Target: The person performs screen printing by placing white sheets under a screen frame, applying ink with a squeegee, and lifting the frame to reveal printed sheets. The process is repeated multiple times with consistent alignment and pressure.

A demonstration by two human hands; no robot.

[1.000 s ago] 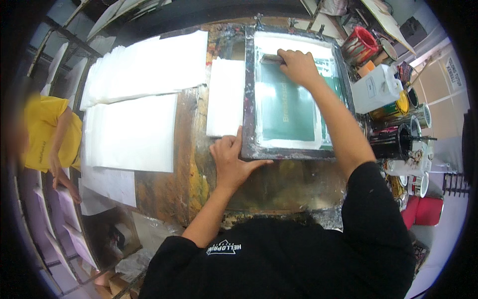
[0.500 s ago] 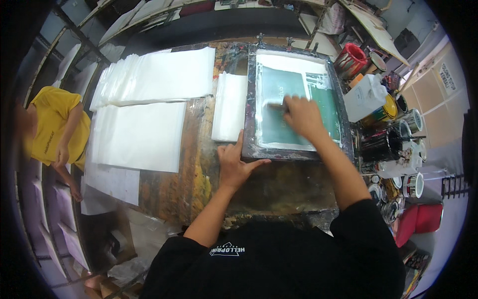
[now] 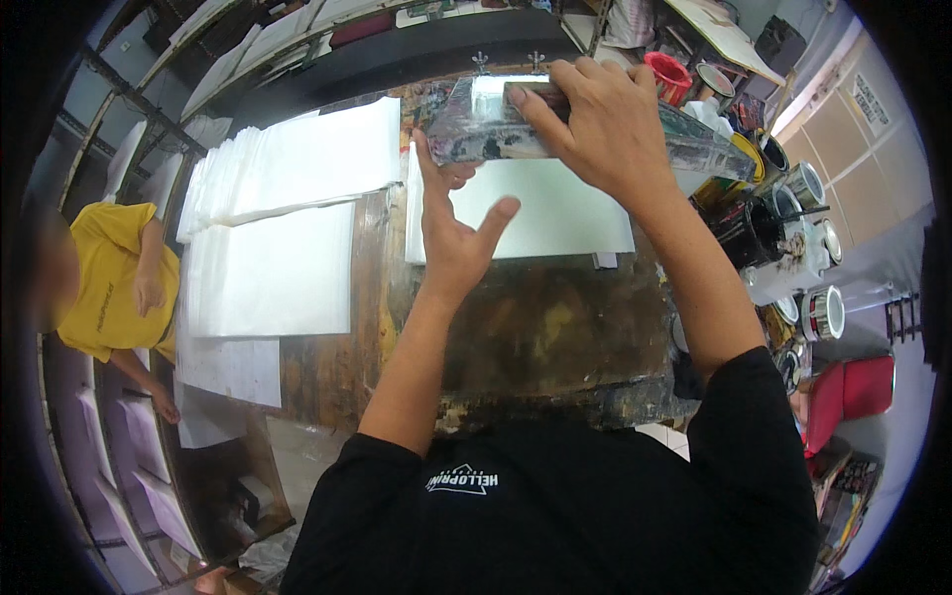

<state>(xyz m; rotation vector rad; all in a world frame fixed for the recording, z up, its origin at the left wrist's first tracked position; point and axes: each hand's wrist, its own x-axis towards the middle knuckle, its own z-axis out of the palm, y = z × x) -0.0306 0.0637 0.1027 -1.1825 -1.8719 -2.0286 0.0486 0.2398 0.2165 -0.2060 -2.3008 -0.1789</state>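
The screen-printing frame (image 3: 486, 144) is tilted up, its near bar raised off the table and its far side by the wing-nut clamps. My right hand (image 3: 615, 129) is closed around a squeegee (image 3: 541, 89) over the raised frame. At the frame's near left corner is my left hand (image 3: 456, 233), thumb and index finger spread wide; the other fingers reach up to the frame's underside, partly hidden. Under the frame lies a pale sheet (image 3: 535, 203) on the stained table (image 3: 535, 327). Most of the mesh is hidden by the tilt and my right hand.
Stacks of white bags or sheets (image 3: 273, 273) cover the table's left side. Paint cans (image 3: 821, 312) and a red tub (image 3: 669, 77) crowd the right edge. A person in a yellow shirt (image 3: 114, 253) is at the left. A red chair (image 3: 863, 387) stands at the right.
The screen frame has swung up from lying flat, uncovering the sheet below. My right hand has moved up and away with the squeegee; my left hand has risen with the frame's corner.
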